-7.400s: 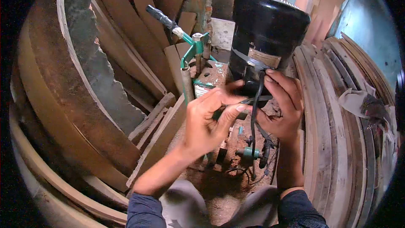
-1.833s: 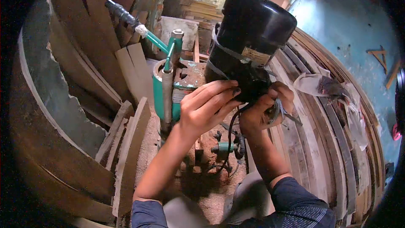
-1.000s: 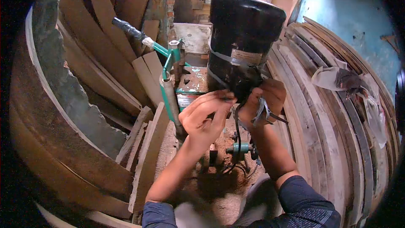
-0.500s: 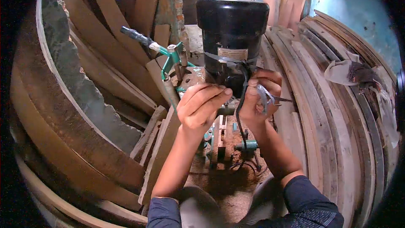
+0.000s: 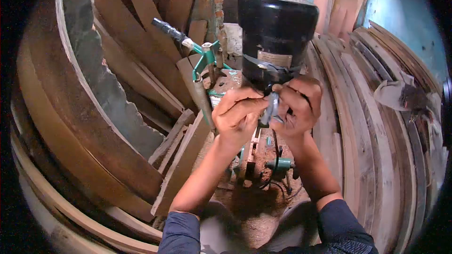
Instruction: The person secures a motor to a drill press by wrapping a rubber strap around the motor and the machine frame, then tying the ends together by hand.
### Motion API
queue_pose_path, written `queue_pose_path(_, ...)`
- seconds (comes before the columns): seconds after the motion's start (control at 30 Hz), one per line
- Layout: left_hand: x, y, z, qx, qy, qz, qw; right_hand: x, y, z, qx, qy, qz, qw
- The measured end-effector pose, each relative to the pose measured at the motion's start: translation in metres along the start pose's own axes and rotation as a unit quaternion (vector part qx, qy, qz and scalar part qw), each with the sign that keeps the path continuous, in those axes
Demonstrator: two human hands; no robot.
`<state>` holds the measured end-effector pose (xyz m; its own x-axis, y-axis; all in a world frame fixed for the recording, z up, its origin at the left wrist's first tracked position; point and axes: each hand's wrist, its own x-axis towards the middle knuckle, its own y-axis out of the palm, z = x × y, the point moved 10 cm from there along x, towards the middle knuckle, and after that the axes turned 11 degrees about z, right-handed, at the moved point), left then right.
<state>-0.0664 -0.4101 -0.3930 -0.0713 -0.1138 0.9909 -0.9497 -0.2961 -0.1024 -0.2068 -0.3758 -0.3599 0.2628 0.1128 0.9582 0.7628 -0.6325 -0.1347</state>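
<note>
My right hand (image 5: 301,106) is closed on a loop of shiny grey strip (image 5: 271,107) that looks like tape or plastic band. The fingertips of my left hand (image 5: 239,113) pinch close to the same strip, and the two hands almost meet. Just beyond them stands a black cylindrical motor (image 5: 278,23) with a metal label plate (image 5: 277,59). A grey band (image 5: 255,62) runs around its body below the label. Part of a black cable (image 5: 277,143) shows beneath my hands; its upper stretch is hidden behind my fingers.
Left of the motor, a green lever bracket (image 5: 207,56) carries a black-wrapped handle (image 5: 167,29) and a spring (image 5: 199,95). Curved boards (image 5: 94,127) lean at left. Long planks (image 5: 372,127) lie at right, with a crumpled plastic bag (image 5: 390,95) on them.
My hands have come closer together, with the grey strip now between them. The view has shifted, so the motor and bracket appear farther right. My left fingers have moved over to the strip.
</note>
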Motion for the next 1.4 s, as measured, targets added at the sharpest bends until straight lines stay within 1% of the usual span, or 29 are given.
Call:
queue_pose_path(0.03, -0.005, -0.002, 0.004, -0.01, -0.021, -0.03, 0.999, 0.004, 0.001, 0.001, 0.006, -0.006, 0.009, 1.0)
queue_pose_path(0.1, -0.016, 0.001, 0.003, -0.014, -0.053, -0.051, 0.997, 0.01, 0.005, 0.002, -0.007, -0.017, 0.042, 0.999)
queue_pose_path(0.17, -0.03, 0.008, 0.023, -0.08, -0.165, -0.089, 0.979, 0.019, 0.005, 0.006, -0.011, -0.053, 0.08, 0.995)
queue_pose_path(0.2, -0.033, 0.012, 0.024, -0.085, -0.171, -0.101, 0.976, 0.021, 0.008, 0.009, -0.026, -0.071, 0.111, 0.991)
queue_pose_path(0.23, -0.037, 0.018, 0.031, -0.185, -0.182, -0.131, 0.957, 0.022, 0.011, 0.011, -0.041, -0.091, 0.142, 0.985)
queue_pose_path(0.3, -0.043, 0.031, 0.043, -0.381, -0.188, -0.185, 0.886, 0.022, 0.013, 0.013, -0.04, -0.112, 0.179, 0.977)
queue_pose_path(0.37, -0.042, 0.03, 0.043, -0.389, -0.186, -0.187, 0.883, 0.027, 0.016, 0.015, -0.058, -0.107, 0.197, 0.973)
queue_pose_path(0.4, -0.038, 0.028, 0.041, -0.351, -0.182, -0.15, 0.906, 0.029, 0.015, 0.019, -0.062, -0.111, 0.204, 0.971)
queue_pose_path(0.43, -0.035, 0.027, 0.039, -0.312, -0.178, -0.111, 0.927, 0.033, 0.017, 0.014, -0.056, -0.071, 0.238, 0.967)
queue_pose_path(0.47, -0.026, 0.02, 0.032, -0.226, -0.124, -0.081, 0.963, 0.037, 0.019, 0.008, -0.05, -0.03, 0.269, 0.961)
queue_pose_path(0.5, -0.026, 0.017, 0.034, -0.231, -0.125, -0.083, 0.961, 0.043, 0.018, 0.01, -0.054, -0.031, 0.273, 0.96)
queue_pose_path(0.57, -0.025, 0.015, 0.033, -0.251, -0.118, -0.074, 0.958, 0.049, 0.026, 0.004, -0.022, 0.021, 0.329, 0.944)
queue_pose_path(0.6, -0.029, 0.017, 0.038, -0.335, -0.161, -0.126, 0.92, 0.048, 0.029, 0.003, -0.011, 0.013, 0.328, 0.945)
queue_pose_path(0.63, -0.03, 0.019, 0.037, -0.339, -0.163, -0.125, 0.918, 0.048, 0.032, 0.002, -0.015, 0.016, 0.33, 0.944)
queue_pose_path(0.7, -0.036, 0.013, 0.039, -0.295, -0.179, -0.168, 0.924, 0.05, 0.032, 0.012, -0.018, -0.042, 0.319, 0.947)
queue_pose_path(0.83, -0.037, 0.013, 0.037, -0.29, -0.188, -0.186, 0.92, 0.044, 0.029, 0.016, -0.036, -0.057, 0.291, 0.954)
queue_pose_path(0.87, -0.034, 0.016, 0.035, -0.29, -0.186, -0.18, 0.921, 0.039, 0.024, 0.016, -0.038, -0.06, 0.246, 0.967)
queue_pose_path(0.9, -0.033, 0.017, 0.035, -0.319, -0.19, -0.21, 0.904, 0.033, 0.018, 0.014, -0.042, -0.063, 0.199, 0.977)
queue_pose_path(0.93, -0.033, 0.018, 0.036, -0.348, -0.193, -0.24, 0.885, 0.023, 0.017, 0.008, -0.045, -0.058, 0.193, 0.978)
queue_pose_path(0.97, -0.03, 0.02, 0.033, -0.349, -0.191, -0.232, 0.888, 0.012, 0.01, 0.006, -0.063, -0.083, 0.149, 0.983)
queue_pose_path(1.0, -0.033, 0.021, 0.035, -0.377, -0.203, -0.253, 0.867, 0.005, 0.002, 0.007, -0.082, -0.108, 0.105, 0.985)
queue_pose_path(1.03, -0.035, 0.022, 0.037, -0.404, -0.217, -0.272, 0.846, 0.001, 0.0, 0.003, -0.085, -0.104, 0.098, 0.986)
queue_pose_path(1.07, -0.035, 0.022, 0.036, -0.409, -0.235, -0.273, 0.839, -0.001, 0.001, 0.002, -0.07, -0.115, 0.109, 0.985)
queue_pose_path(1.1, -0.034, 0.021, 0.034, -0.406, -0.231, -0.266, 0.843, -0.003, 0.002, 0.002, -0.055, -0.128, 0.12, 0.983)
queue_pose_path(1.17, -0.04, 0.025, 0.038, -0.393, -0.285, -0.26, 0.835, -0.008, -0.003, -0.001, -0.064, -0.139, 0.126, 0.98)
queue_pose_path(1.23, -0.04, 0.028, 0.04, -0.387, -0.29, -0.251, 0.838, -0.014, 0.0, -0.006, -0.042, -0.126, 0.177, 0.975)
queue_pose_path(1.27, -0.04, 0.028, 0.041, -0.399, -0.28, -0.259, 0.834, -0.021, 0.0, -0.013, -0.036, -0.098, 0.195, 0.975)
queue_pose_path(1.3, -0.04, 0.028, 0.041, -0.411, -0.271, -0.268, 0.828, -0.026, -0.003, -0.015, -0.037, -0.094, 0.189, 0.977)
queue_pose_path(1.4, -0.04, 0.027, 0.041, -0.416, -0.278, -0.271, 0.822, -0.033, 0.001, -0.03, -0.037, -0.045, 0.23, 0.971)
